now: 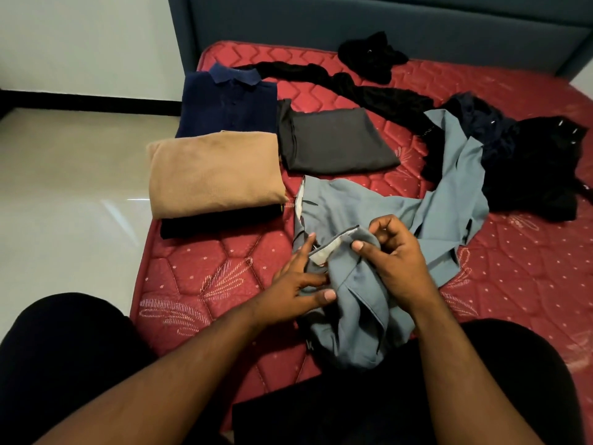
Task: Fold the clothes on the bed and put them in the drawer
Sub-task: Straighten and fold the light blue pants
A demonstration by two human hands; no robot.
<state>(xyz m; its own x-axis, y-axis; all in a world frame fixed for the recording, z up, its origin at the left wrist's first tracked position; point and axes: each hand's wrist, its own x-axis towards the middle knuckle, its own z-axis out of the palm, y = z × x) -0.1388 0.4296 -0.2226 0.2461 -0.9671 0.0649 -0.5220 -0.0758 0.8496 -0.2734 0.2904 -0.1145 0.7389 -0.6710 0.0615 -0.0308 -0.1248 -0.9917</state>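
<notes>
A grey-blue garment [365,207] lies bunched on the red mattress [205,277] in front of me, one part trailing away to the right. My left hand [298,281] pinches its left edge between thumb and fingers. My right hand [394,255] grips a bunched fold near the waistband, thumb on top. Folded pieces lie to the left: a tan sweater [211,171] on top of a black piece [221,224], a navy polo shirt [229,102] and a dark grey garment [337,139]. No drawer is in view.
Unfolded dark clothes lie at the right [529,162], a long black piece [353,88] stretches across the middle and a black bundle [369,57] sits by the blue headboard [385,20]. Pale tiled floor [64,187] lies left of the bed.
</notes>
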